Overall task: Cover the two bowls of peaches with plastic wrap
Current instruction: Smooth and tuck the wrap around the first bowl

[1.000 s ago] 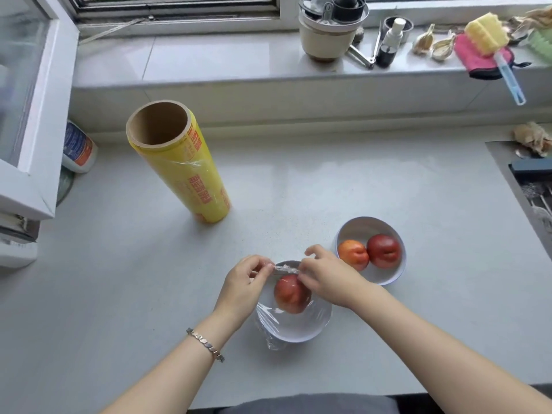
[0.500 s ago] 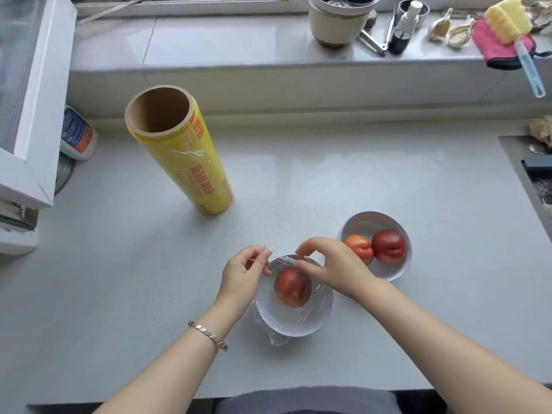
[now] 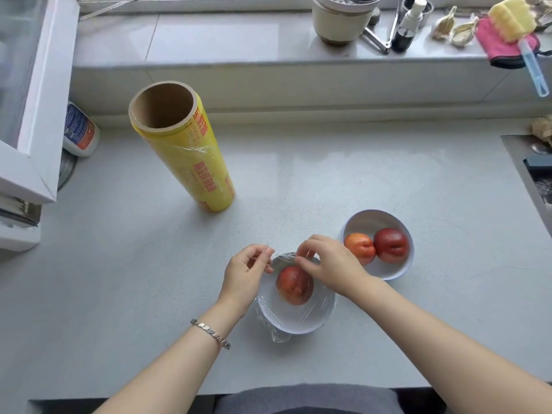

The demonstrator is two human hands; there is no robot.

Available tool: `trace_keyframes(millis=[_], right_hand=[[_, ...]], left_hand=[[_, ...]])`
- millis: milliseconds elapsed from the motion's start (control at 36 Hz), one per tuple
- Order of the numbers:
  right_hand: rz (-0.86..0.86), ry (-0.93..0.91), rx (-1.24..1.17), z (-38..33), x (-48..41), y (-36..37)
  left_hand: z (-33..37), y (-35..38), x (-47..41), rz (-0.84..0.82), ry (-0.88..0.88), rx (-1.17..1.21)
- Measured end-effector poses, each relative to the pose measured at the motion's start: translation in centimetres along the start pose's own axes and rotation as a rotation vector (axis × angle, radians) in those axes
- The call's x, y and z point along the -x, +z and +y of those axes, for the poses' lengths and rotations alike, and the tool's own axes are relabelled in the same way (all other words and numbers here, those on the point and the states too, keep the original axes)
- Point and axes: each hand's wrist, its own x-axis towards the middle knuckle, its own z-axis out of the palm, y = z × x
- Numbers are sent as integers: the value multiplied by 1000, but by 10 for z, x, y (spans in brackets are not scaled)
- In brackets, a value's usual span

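Grey kitchen counter [image 3: 328,174]: we see left hand [image 3: 245,273] & right hand [image 3: 328,264] pinching plastic wrap [image 3: 285,256] at far rim of near peach bowl [image 3: 298,328], spread wider than 1 s ago, nearly sealed; 2nd bowl [image 3: 373,218] still uncovered.

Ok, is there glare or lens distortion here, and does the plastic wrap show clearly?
Head view: soft pale glare lies across the countertop; the wide-angle lens makes the standing plastic wrap roll seem to lean; the plastic wrap on the near bowl shows only as faint wrinkles.
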Motion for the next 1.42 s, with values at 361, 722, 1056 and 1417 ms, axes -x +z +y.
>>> trace_keyframes(millis=[361, 722, 1056, 1417], right_hand=[[69, 173, -551, 0, -3, -2], [224, 213, -643, 5, -20, -6], [-377, 186, -67, -2, -45, -34], [-74, 113, -253, 8, -30, -3]], left_hand=[[-5, 3, -2, -25, -51, 3], [-7, 2, -4, -14, -39, -64], [-4, 6, -9, 23, 38, -109], [-7, 24, -12, 131, 28, -7]])
